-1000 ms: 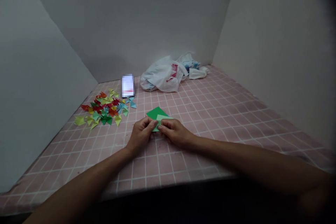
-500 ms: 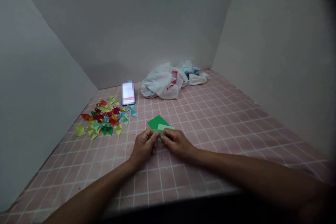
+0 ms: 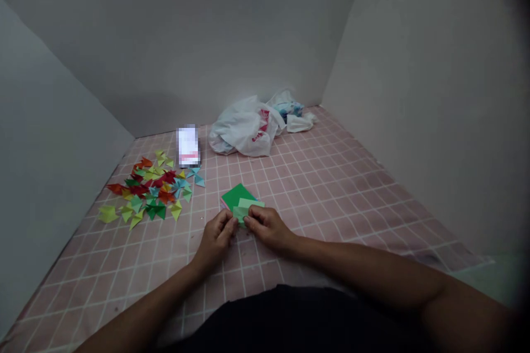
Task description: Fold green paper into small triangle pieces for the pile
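My left hand (image 3: pixel 216 235) and my right hand (image 3: pixel 267 226) meet over a small pale green paper piece (image 3: pixel 242 212), each pinching it between fingertips. The piece rests partly on a darker green paper square (image 3: pixel 234 195) lying on the pink tiled tabletop (image 3: pixel 331 187). Part of the pale piece is hidden under my fingers. Both forearms stretch in from the near edge.
A pile of several folded coloured paper shapes (image 3: pixel 151 187) lies at the left. Behind it stands a phone with a lit screen (image 3: pixel 187 145). A crumpled white plastic bag (image 3: pixel 244 128) sits in the back corner. Grey walls close in the left, back and right sides.
The view has shifted, so everything sits a little further left. My fingers have pressed closer together on the pale green piece, which shows a changed folded outline.
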A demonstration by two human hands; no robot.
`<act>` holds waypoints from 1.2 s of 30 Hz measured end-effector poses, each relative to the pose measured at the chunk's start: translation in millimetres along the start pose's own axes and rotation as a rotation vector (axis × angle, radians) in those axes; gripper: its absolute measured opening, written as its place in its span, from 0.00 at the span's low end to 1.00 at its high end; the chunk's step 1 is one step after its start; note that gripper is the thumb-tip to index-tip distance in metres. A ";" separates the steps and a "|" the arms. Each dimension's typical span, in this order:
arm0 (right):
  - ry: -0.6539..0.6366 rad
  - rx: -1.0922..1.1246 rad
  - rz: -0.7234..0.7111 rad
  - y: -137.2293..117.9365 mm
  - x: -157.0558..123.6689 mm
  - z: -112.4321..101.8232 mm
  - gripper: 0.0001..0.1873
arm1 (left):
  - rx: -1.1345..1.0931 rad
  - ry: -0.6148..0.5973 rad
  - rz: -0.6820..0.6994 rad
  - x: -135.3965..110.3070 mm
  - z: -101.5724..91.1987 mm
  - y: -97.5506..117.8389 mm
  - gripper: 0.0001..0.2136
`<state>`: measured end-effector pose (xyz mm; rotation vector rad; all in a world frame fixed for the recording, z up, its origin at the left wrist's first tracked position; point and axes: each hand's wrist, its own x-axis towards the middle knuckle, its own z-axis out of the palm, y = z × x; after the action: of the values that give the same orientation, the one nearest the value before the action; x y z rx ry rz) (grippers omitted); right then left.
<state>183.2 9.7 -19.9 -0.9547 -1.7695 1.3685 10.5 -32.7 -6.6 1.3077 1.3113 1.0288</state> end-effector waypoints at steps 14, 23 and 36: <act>0.011 0.177 0.120 1.2 0.7 0.5 0.15 | -0.045 0.048 -0.043 5.9 3.3 -0.1 0.16; -0.059 0.267 0.293 -22.9 -7.8 -10.3 0.12 | -0.055 -0.127 -0.146 16.2 -8.1 27.5 0.15; 0.235 -0.718 -0.405 -73.2 68.5 -20.9 0.05 | -0.065 0.090 0.263 57.0 -8.8 80.9 0.13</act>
<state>157.9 66.3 61.5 -0.9805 -2.1479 0.3395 18.6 29.7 70.4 1.4234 1.1819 1.3148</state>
